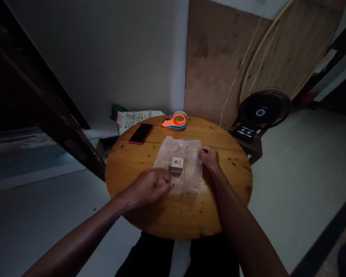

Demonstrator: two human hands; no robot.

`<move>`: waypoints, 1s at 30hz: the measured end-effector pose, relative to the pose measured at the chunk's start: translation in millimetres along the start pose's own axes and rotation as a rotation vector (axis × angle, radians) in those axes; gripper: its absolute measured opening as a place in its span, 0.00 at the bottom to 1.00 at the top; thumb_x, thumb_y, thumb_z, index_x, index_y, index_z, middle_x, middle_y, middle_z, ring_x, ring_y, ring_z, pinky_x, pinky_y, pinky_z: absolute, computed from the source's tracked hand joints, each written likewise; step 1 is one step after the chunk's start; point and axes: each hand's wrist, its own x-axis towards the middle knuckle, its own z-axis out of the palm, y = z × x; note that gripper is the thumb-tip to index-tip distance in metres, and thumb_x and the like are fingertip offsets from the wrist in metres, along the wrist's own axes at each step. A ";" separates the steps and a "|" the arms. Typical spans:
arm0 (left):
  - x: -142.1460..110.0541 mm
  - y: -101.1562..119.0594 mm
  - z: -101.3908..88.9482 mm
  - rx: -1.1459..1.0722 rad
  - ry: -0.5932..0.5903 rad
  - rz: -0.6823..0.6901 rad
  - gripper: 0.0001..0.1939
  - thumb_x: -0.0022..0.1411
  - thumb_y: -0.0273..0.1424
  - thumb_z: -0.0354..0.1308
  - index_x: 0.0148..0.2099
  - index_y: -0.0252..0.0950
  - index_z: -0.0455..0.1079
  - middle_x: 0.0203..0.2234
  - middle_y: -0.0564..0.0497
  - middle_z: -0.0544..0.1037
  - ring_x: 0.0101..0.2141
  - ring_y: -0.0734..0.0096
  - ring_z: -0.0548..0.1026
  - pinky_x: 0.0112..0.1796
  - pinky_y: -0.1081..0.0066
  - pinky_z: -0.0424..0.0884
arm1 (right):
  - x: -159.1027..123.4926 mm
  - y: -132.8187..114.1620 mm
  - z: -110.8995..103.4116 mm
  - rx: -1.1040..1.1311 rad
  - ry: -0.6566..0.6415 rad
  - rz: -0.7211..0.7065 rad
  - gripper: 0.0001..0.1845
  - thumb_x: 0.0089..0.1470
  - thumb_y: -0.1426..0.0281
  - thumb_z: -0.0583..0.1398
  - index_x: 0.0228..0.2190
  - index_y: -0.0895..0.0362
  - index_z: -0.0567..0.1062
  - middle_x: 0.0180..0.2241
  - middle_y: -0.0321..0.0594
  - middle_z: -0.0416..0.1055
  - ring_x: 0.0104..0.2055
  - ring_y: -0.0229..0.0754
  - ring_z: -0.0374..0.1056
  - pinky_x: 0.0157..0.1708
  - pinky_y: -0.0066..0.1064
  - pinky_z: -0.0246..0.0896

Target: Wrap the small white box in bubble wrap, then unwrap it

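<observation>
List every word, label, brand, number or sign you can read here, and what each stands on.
No text reads clearly.
Small box: reddish print on top, too small to read.
White printed material: reddish marks, too blurred to read.
Fan: pale panel markings, too small to read.

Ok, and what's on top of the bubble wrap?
A small box sits on the bubble wrap. The left hand hides the wrap's near left corner, and the patch beneath the box is covered.

Plain, dark, almost black legwear [148, 256], with bare forearms [96, 229] and bare hands [153, 186]
</observation>
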 end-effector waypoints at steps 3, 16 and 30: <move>34.9 -12.8 -2.2 -0.075 0.200 -0.101 0.14 0.60 0.32 0.52 0.48 0.37 0.70 0.43 0.48 0.77 0.35 0.68 0.74 0.37 0.67 0.72 | -0.9 0.3 -0.1 -0.016 -0.003 -0.007 0.15 0.51 0.65 0.56 0.35 0.56 0.80 0.34 0.38 0.78 0.37 0.41 0.71 0.37 0.28 0.60; 71.7 -73.1 36.6 -0.263 0.125 -0.086 0.36 0.58 0.24 0.49 0.69 0.36 0.49 0.53 0.42 0.73 0.52 0.62 0.72 0.54 0.59 0.67 | -14.4 -14.4 -0.1 -0.390 0.090 -0.170 0.16 0.52 0.73 0.53 0.44 0.57 0.71 0.46 0.48 0.70 0.49 0.49 0.62 0.46 0.37 0.52; 75.3 -81.0 39.4 -0.199 0.123 0.061 0.38 0.59 0.24 0.49 0.70 0.37 0.45 0.56 0.42 0.71 0.55 0.60 0.69 0.57 0.56 0.64 | -18.7 -17.9 -10.5 -0.228 0.247 -0.204 0.18 0.53 0.70 0.53 0.47 0.57 0.67 0.49 0.49 0.68 0.53 0.49 0.61 0.51 0.40 0.53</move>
